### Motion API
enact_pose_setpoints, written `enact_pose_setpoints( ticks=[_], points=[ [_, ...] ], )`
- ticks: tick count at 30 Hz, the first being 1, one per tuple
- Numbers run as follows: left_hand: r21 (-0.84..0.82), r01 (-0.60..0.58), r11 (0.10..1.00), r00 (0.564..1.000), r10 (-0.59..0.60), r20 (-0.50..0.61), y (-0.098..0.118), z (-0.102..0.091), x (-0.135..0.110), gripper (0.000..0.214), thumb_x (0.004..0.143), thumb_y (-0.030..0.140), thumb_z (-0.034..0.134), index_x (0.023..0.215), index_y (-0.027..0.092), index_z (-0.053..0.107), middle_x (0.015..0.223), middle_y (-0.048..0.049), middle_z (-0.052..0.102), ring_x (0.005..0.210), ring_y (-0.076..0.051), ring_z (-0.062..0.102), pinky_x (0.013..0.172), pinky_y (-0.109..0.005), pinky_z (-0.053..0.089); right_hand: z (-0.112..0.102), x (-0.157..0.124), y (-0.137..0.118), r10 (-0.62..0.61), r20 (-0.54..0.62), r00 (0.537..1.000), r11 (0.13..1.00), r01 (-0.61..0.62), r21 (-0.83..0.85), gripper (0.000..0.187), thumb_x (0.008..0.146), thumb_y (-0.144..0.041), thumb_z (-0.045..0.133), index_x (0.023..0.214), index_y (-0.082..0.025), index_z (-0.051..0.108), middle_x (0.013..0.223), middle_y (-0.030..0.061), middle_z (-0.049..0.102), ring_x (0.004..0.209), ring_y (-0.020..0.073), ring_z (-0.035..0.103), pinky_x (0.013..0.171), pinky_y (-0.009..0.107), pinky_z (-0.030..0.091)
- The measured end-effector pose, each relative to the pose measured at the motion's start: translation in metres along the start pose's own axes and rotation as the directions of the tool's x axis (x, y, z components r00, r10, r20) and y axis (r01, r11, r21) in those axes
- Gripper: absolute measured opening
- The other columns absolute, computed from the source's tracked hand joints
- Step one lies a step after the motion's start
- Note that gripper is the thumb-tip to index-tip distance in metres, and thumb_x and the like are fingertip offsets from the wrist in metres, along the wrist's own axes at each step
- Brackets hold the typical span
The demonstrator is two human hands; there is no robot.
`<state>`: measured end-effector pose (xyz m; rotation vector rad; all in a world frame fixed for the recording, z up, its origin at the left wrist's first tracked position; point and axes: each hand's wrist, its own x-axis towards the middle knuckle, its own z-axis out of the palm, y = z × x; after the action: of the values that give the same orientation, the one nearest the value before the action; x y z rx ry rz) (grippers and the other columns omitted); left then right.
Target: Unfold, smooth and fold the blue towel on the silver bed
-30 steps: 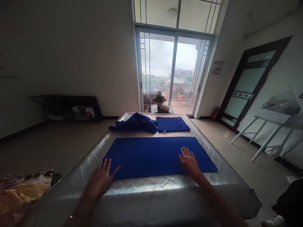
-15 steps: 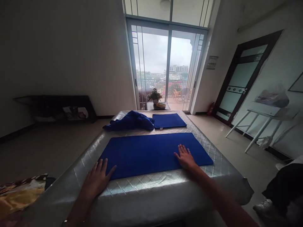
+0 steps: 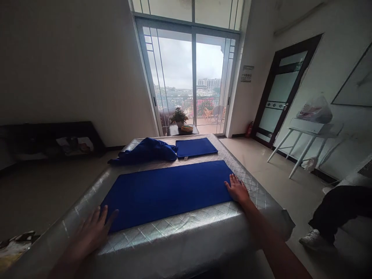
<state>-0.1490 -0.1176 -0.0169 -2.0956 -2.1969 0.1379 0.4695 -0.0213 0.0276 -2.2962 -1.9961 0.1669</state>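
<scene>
A long rectangle of blue fabric [image 3: 171, 193] lies flat across the near part of a table with a shiny, quilted silver cover [image 3: 162, 232]. At its near left corner is my left hand [image 3: 91, 232], fingers spread, slightly blurred. My right hand [image 3: 237, 188] rests open on the fabric's right end, palm down. Behind it, a smaller folded blue cloth [image 3: 196, 148] lies flat with a small white tag on its near edge. Left of that sits a crumpled heap of blue fabric [image 3: 148, 150], touching the folded one. Neither hand grips anything.
Past the far edge, a potted plant [image 3: 178, 117] stands on a small dark table before glass sliding doors [image 3: 193, 77]. A white stool [image 3: 302, 133] carries a box and plastic bag at right. A seated person's dark-trousered leg [image 3: 334, 209] is at lower right. Patterned cloth [image 3: 17, 248] lies lower left.
The view has turned slightly right. My right hand has slid rightward over the fabric to its right end. My left hand has stayed by the near left corner, still spread.
</scene>
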Motion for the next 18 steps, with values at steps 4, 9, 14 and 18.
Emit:
enact_pose_setpoints(
  ticks=[4, 9, 14, 18],
  points=[
    [-0.099, -0.026, 0.995, 0.997, 0.02, -0.068, 0.044, -0.019, 0.021, 0.079, 0.086, 0.06, 0.038, 0.147, 0.01, 0.052, 0.159, -0.02, 0.04, 0.152, -0.042, 0.022, 0.118, -0.063, 0.026, 0.001, 0.0, 0.001, -0.001, -0.014, 1.0, 1.0, 0.002, 0.03, 0.072, 0.103, -0.051, 0.018, 0.161, -0.007, 0.019, 0.168, 0.0078, 0.018, 0.155, 0.0201, 0.014, 0.125, 0.039, 0.007],
    [-0.263, -0.204, 0.943, 0.978, 0.208, -0.011, 0.178, -0.058, 0.066, 0.082, 0.098, 0.064, 0.016, 0.156, 0.007, 0.035, 0.165, -0.0171, 0.024, 0.154, -0.029, 0.021, 0.124, -0.049, 0.022, 0.002, 0.0, 0.0, -0.005, -0.022, 1.0, 0.999, 0.006, 0.042, 0.072, 0.103, -0.05, 0.019, 0.161, -0.007, 0.02, 0.168, 0.0085, 0.018, 0.155, 0.0198, 0.014, 0.125, 0.038, 0.006],
    [-0.24, -0.291, 0.926, 0.956, 0.288, -0.05, 0.247, -0.07, 0.09, 0.082, 0.099, 0.065, 0.016, 0.158, 0.008, 0.028, 0.167, -0.0142, 0.019, 0.156, -0.025, 0.015, 0.126, -0.046, 0.013, 0.001, -0.002, 0.001, -0.01, -0.025, 1.0, 0.999, 0.011, 0.042, 0.071, 0.103, -0.05, 0.02, 0.161, -0.008, 0.02, 0.168, 0.0084, 0.018, 0.155, 0.0197, 0.014, 0.125, 0.038, 0.007],
    [-0.223, -0.254, 0.941, 0.967, 0.247, -0.06, 0.214, -0.051, 0.094, 0.082, 0.099, 0.063, 0.017, 0.159, 0.008, 0.026, 0.166, -0.0139, 0.023, 0.155, -0.026, 0.018, 0.126, -0.049, 0.015, 0.002, -0.001, 0.002, -0.005, -0.024, 1.0, 0.999, 0.006, 0.036, 0.071, 0.103, -0.05, 0.019, 0.161, -0.009, 0.02, 0.168, 0.0078, 0.018, 0.155, 0.0195, 0.015, 0.125, 0.037, 0.007]
  ],
)
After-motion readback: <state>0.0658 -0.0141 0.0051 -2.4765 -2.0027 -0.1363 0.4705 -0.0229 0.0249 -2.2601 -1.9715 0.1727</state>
